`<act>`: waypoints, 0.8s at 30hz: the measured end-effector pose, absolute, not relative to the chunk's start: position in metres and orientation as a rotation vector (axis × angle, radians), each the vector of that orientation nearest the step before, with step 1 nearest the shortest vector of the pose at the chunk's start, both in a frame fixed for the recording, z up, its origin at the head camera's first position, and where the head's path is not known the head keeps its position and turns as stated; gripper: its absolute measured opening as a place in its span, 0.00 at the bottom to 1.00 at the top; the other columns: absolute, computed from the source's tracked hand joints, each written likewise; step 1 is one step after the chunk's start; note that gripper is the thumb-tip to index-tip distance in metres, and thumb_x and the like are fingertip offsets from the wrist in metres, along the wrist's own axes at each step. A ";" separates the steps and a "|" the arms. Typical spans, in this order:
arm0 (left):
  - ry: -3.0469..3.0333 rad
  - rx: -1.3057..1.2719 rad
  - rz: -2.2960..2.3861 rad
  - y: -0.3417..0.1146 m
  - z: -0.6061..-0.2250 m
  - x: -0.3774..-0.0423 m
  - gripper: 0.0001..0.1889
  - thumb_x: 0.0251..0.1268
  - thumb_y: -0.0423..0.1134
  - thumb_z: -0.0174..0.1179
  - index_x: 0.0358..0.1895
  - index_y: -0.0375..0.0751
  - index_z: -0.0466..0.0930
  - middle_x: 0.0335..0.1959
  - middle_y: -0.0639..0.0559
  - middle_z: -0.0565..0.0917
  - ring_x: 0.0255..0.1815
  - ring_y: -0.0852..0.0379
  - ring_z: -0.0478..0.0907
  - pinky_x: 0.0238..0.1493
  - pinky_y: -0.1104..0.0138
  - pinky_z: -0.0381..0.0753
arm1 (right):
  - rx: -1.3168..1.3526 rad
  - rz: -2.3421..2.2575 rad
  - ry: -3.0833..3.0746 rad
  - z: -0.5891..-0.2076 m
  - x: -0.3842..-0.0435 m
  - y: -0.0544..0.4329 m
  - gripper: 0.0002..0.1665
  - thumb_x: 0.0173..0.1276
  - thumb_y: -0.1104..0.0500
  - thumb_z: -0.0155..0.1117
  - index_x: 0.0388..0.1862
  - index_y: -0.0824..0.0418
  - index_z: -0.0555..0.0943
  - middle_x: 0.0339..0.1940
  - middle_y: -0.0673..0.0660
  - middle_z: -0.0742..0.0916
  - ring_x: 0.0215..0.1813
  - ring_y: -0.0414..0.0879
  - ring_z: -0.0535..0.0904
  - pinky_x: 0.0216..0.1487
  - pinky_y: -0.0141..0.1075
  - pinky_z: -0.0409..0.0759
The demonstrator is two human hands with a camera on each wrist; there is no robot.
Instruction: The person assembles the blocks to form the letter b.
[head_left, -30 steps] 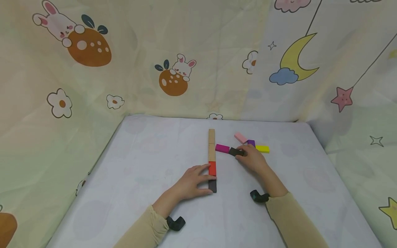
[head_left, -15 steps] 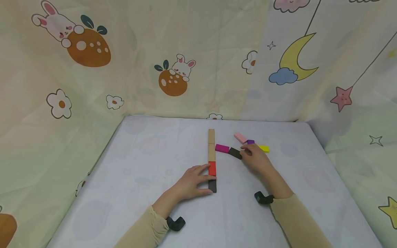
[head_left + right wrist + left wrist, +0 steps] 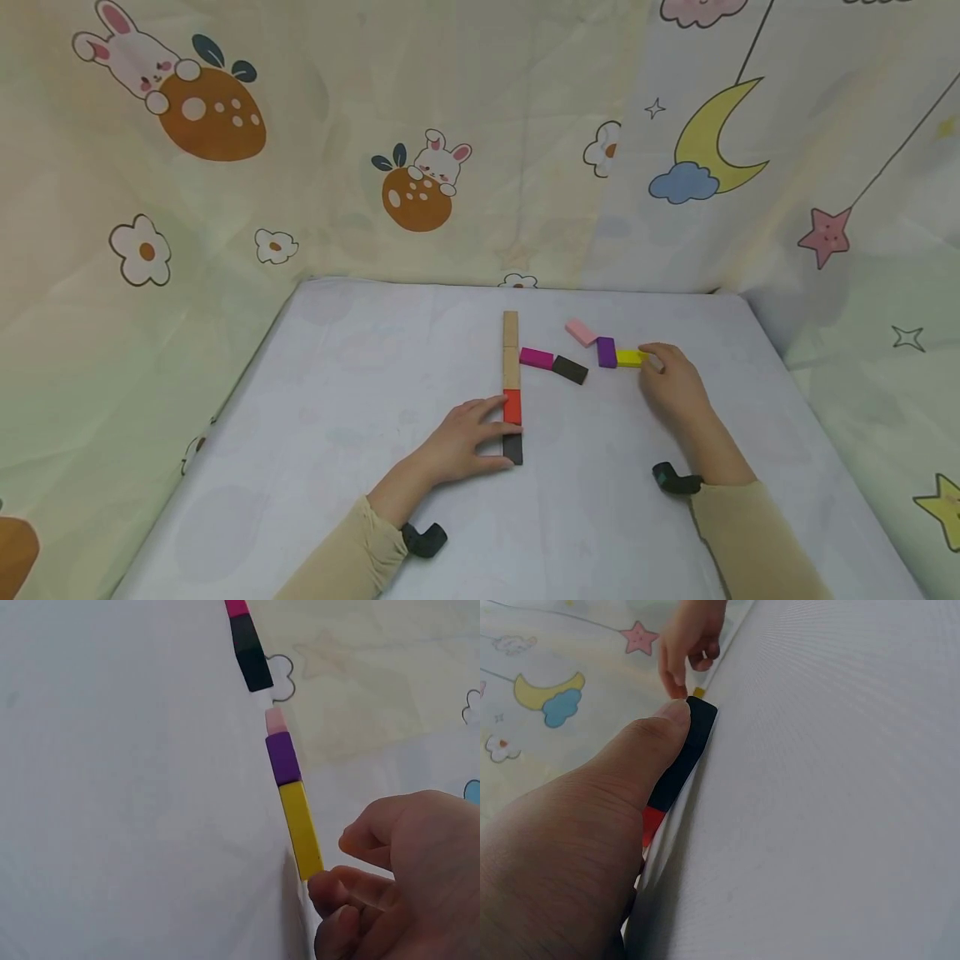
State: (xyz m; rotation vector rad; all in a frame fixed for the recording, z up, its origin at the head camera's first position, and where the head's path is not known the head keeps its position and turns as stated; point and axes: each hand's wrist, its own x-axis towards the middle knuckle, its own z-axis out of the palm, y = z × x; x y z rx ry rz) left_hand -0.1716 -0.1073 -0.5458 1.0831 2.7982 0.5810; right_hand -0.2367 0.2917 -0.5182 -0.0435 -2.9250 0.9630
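A column of flat blocks lies in the middle of the table: two wooden blocks (image 3: pixel 511 348), a red block (image 3: pixel 512 406) and a black block (image 3: pixel 513 450). My left hand (image 3: pixel 457 442) rests at its near end, fingers spread, fingertips on the red and black blocks and thumb at the black block's near end. Farther right, a yellow block (image 3: pixel 628 358) lies end to end with a purple block (image 3: pixel 606 352). My right hand (image 3: pixel 675 387) is at the yellow block's right end, a fingertip right by it, with thumb and finger apart in the right wrist view.
A magenta block (image 3: pixel 537 358) lies beside the column's right side, a second black block (image 3: pixel 570 370) against its end. Beyond the purple block lies a pink block (image 3: pixel 581 332). Patterned cloth (image 3: pixel 315 167) rises behind the white table (image 3: pixel 375 358).
My right hand has let go of the second black block and moved right to the yellow block's end, uncovering the purple block. My left hand has stayed in place.
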 end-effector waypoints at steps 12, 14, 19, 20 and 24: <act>2.794 1.093 0.586 -0.108 -0.546 -0.171 0.29 0.63 0.66 0.58 0.69 0.80 0.66 0.80 0.57 0.55 0.76 0.50 0.57 0.73 0.46 0.62 | 0.079 0.930 -2.952 -0.520 -0.240 0.293 0.28 0.74 0.54 0.55 0.70 0.60 0.70 0.70 0.67 0.72 0.53 0.61 0.76 0.55 0.56 0.76; 2.789 1.098 0.591 -0.107 -0.545 -0.171 0.29 0.63 0.66 0.58 0.69 0.79 0.66 0.80 0.56 0.55 0.76 0.49 0.58 0.73 0.45 0.62 | 0.056 0.946 -2.918 -0.519 -0.241 0.288 0.24 0.74 0.54 0.55 0.66 0.60 0.73 0.66 0.65 0.76 0.49 0.58 0.76 0.50 0.51 0.76; 2.790 1.096 0.586 -0.107 -0.544 -0.171 0.29 0.63 0.66 0.58 0.69 0.79 0.66 0.80 0.56 0.55 0.76 0.49 0.58 0.73 0.46 0.62 | -0.016 1.073 -2.868 -0.516 -0.243 0.277 0.18 0.76 0.52 0.51 0.56 0.59 0.79 0.47 0.61 0.84 0.41 0.52 0.75 0.40 0.39 0.71; 2.792 1.090 0.582 -0.107 -0.544 -0.171 0.29 0.63 0.66 0.58 0.69 0.80 0.66 0.80 0.57 0.55 0.76 0.49 0.58 0.73 0.46 0.62 | -0.026 1.092 -2.870 -0.516 -0.244 0.275 0.18 0.77 0.51 0.50 0.55 0.59 0.79 0.43 0.60 0.85 0.40 0.51 0.75 0.39 0.37 0.72; 2.791 1.077 0.577 -0.108 -0.544 -0.171 0.29 0.63 0.66 0.58 0.68 0.81 0.65 0.80 0.58 0.54 0.76 0.49 0.57 0.74 0.47 0.61 | -0.061 1.138 -2.871 -0.518 -0.249 0.271 0.18 0.78 0.50 0.47 0.53 0.59 0.80 0.35 0.58 0.86 0.34 0.48 0.78 0.35 0.35 0.75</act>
